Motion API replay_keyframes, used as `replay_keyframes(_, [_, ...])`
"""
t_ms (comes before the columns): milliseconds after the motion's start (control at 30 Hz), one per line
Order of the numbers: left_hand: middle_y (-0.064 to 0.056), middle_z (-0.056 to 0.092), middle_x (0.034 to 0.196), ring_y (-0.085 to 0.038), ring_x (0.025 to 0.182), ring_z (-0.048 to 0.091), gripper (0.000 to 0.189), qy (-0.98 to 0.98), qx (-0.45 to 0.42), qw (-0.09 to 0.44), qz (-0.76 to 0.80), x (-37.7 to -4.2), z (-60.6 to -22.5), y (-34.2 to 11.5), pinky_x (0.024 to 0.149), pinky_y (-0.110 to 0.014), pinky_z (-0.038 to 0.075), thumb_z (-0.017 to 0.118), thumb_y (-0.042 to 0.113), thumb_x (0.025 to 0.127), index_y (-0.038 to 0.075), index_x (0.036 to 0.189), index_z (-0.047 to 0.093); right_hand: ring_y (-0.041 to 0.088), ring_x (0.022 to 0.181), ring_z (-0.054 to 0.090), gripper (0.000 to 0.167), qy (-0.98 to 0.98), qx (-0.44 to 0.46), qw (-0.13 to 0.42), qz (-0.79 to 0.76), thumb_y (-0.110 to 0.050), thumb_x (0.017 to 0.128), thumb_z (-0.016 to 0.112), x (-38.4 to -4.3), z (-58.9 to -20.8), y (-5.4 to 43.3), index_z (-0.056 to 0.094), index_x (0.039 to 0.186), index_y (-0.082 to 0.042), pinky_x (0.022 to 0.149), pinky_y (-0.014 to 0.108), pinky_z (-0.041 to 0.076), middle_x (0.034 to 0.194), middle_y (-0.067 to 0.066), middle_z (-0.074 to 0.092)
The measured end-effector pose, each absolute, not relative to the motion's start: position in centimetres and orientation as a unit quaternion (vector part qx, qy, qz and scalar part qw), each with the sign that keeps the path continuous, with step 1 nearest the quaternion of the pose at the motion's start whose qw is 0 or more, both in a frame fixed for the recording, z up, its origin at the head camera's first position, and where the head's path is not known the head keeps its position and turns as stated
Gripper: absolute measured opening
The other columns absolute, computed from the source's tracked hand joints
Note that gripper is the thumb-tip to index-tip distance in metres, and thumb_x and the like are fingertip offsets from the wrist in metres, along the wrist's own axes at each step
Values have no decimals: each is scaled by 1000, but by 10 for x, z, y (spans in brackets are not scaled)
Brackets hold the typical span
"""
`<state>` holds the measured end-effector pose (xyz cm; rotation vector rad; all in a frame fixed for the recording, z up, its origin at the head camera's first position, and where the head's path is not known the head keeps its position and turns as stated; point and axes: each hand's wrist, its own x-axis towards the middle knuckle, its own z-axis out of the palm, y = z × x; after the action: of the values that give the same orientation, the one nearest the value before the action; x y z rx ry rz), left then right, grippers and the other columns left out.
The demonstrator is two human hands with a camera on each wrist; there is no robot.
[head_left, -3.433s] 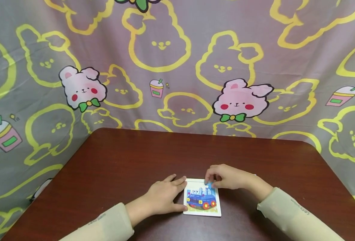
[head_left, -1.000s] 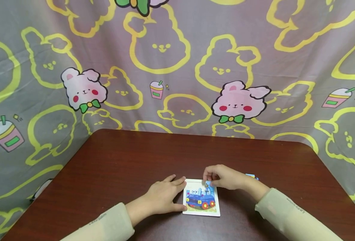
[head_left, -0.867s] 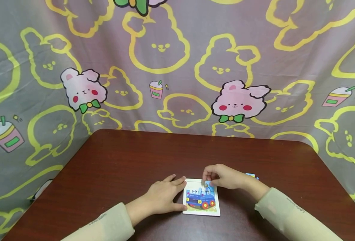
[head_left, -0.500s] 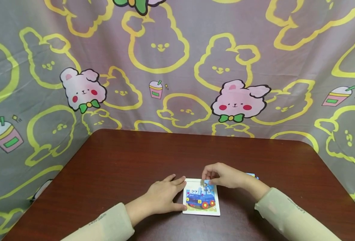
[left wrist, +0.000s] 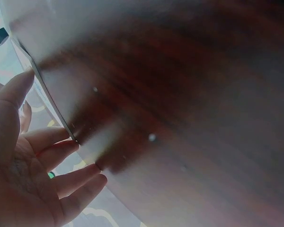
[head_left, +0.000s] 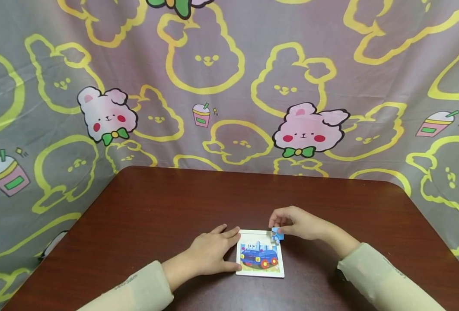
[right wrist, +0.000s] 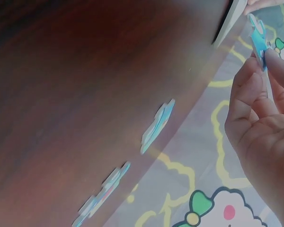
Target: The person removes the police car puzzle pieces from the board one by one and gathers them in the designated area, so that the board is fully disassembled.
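A white-framed jigsaw puzzle (head_left: 257, 275) with a blue cartoon truck lies flat on the table. My left hand (head_left: 210, 255) rests at its left side, thumb and fingers extended and touching the frame edge; the left wrist view shows this hand (left wrist: 33, 156) from the palm side. Between thumb and fingers my right hand (head_left: 303, 223) pinches a light-blue jigsaw piece (head_left: 278, 233), tilted above the frame's upper right corner. The right wrist view shows the pinched piece (right wrist: 258, 41) nearly edge-on. The upper part of the picture area is bare white.
Loose jigsaw pieces (right wrist: 158, 126) lie on the table in the right wrist view, with more pieces (right wrist: 103, 195) nearer that camera. The right arm hides them in the head view. A patterned curtain (head_left: 229, 103) hangs around the brown table (head_left: 167, 203).
My right hand has lifted the jigsaw piece off the puzzle's upper right area and drawn it right. The right forearm now covers a loose piece seen before. My left hand stays put.
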<state>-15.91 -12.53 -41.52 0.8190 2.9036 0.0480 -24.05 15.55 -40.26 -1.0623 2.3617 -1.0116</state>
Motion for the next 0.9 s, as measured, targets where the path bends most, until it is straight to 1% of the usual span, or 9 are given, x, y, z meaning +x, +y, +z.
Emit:
replay_keyframes(200, [4, 46, 154, -31, 140, 47, 82, 960, 275, 56, 13, -159, -416, -126, 90, -50, 55, 65, 69, 82, 19, 145, 53, 9, 78, 58, 13, 837, -366, 178, -366, -2, 90, 69, -240, -401, 166, 67, 101, -8, 72, 26, 52, 82, -3, 64])
replay_keyframes(400, [3, 47, 154, -32, 140, 48, 81, 959, 279, 52, 16, -158, -415, -126, 90, -50, 55, 65, 69, 82, 19, 145, 53, 7, 80, 58, 14, 844, -362, 163, -362, -3, 90, 69, -240, -403, 179, 67, 102, -9, 74, 26, 51, 84, -4, 65])
replay_keyframes(633, [3, 47, 154, -33, 140, 47, 81, 959, 279, 52, 19, -158, -413, -126, 90, -50, 55, 66, 68, 82, 18, 145, 53, 6, 76, 57, 12, 848, -353, 150, -366, -4, 91, 68, -238, -400, 196, 66, 102, -7, 67, 25, 51, 84, -3, 64])
replay_keyframes(833, [3, 47, 154, -32, 140, 47, 81, 959, 279, 53, 18, -158, -414, -128, 89, -51, 55, 65, 69, 82, 19, 145, 53, 6, 79, 59, 12, 848, -357, 134, -369, -7, 92, 68, -236, -397, 209, 67, 104, -7, 70, 24, 52, 86, -2, 67])
replay_keyframes(900, [3, 46, 154, -32, 140, 47, 81, 959, 278, 55, 18, -158, -415, -127, 89, -51, 55, 64, 69, 82, 20, 146, 53, 8, 79, 59, 12, 847, -353, 135, -374, -8, 92, 68, -235, -396, 215, 67, 104, -7, 70, 24, 52, 87, -1, 67])
